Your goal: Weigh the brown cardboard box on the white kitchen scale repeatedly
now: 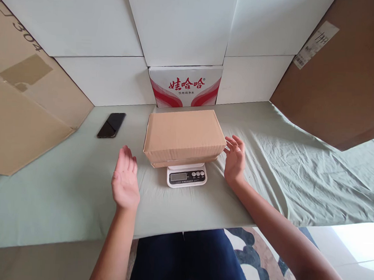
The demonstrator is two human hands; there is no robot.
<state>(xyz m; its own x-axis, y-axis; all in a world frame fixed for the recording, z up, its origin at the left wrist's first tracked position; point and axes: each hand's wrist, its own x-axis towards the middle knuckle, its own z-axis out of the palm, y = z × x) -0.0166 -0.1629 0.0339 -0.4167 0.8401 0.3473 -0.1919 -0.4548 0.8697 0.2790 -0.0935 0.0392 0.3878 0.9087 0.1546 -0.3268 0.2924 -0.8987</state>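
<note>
A closed brown cardboard box [184, 133] rests on a white digital kitchen scale [187, 176], hiding the weighing plate. Only the scale's front, with its grey display and round buttons, shows beneath the box; no digits can be read on it. My left hand [125, 180] is held to the left of the box, apart from it, palm turned inward and fingers stretched out. At the box's right end is my right hand [235, 157], fingers spread and slightly curled. Its fingertips are close to the box's side; whether they touch it I cannot tell.
A black phone [112, 125] lies on the green cloth [75, 201] at the left. Behind the box stands a white and red carton [185, 87] against white panels. Large cardboard sheets [33, 105] flank the left side, and another brown carton [343, 77] the right.
</note>
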